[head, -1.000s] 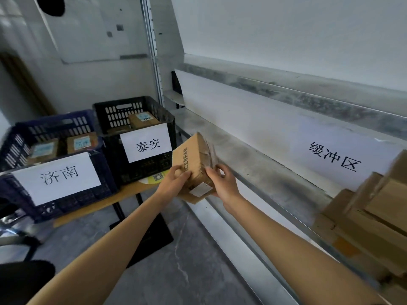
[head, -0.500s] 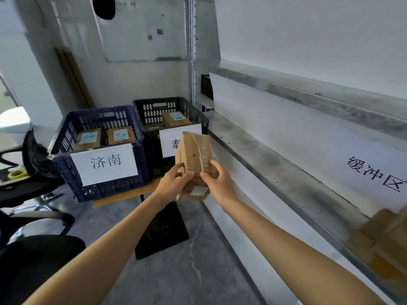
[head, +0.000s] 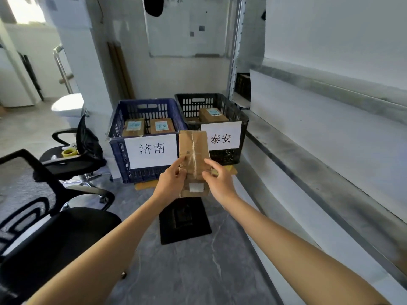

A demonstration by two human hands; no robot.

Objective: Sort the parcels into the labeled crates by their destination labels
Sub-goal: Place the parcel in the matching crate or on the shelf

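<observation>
My left hand [head: 174, 183] grips the parcel [head: 193, 155] along its left edge, thumb on the taped face and fingers curled under. My right hand [head: 220, 183] pinches the right edge the same way, thumb laid up the cardboard. The parcel hangs in the air in front of both crates, tilted up toward me, touching neither.

I judge the step to be reading its destination. The face I see carries only a tape seam, a small dark print [head: 187, 152] too fine to read, and a white sticker [head: 196, 187] that looks blank from here. So I should roll the parcel over between my palms, keeping both grips snug, until the destination label shows. Then I should lower it flat beside the others, not drop it.

The blue crate [head: 143, 175] wears a sheet reading 济南 [head: 152, 148]. The black crate [head: 222, 156] wears one reading 泰安 [head: 221, 138]. The boxes in the blue crate [head: 134, 126] bear pale blue labels, and one seems to read 济南. The label on the box in the black crate [head: 212, 114] is too small to read
</observation>
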